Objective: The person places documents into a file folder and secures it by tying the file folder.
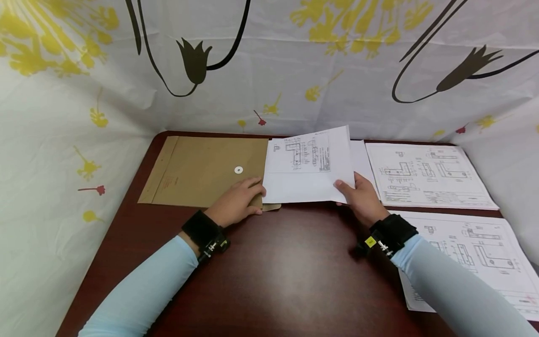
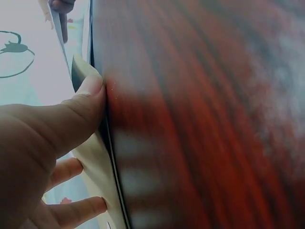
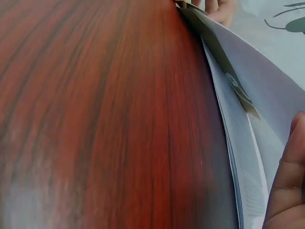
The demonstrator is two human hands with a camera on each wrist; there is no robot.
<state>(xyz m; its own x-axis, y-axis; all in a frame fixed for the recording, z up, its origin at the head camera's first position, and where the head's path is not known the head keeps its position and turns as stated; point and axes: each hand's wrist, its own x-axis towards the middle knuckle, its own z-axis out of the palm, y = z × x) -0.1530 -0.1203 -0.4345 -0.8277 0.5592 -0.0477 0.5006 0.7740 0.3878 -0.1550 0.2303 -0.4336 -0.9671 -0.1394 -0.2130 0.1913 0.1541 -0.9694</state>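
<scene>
A brown paper document envelope lies flat at the table's far side, a white round button on its face. My left hand pinches the envelope's near edge by its right end, thumb low and fingers over the top. In the left wrist view the envelope's edge bows apart beside the thumb. My right hand grips the lower right corner of a white drawing sheet, thumb on top. The sheet tilts up at its right side, and its left edge meets the envelope's right end. Part of a brown flap shows beneath it.
Another white paper lies behind the held sheet. To the right are a stack of technical drawings and a nearer drawing, partly under the right sleeve. A patterned white curtain hangs along the table's far edge.
</scene>
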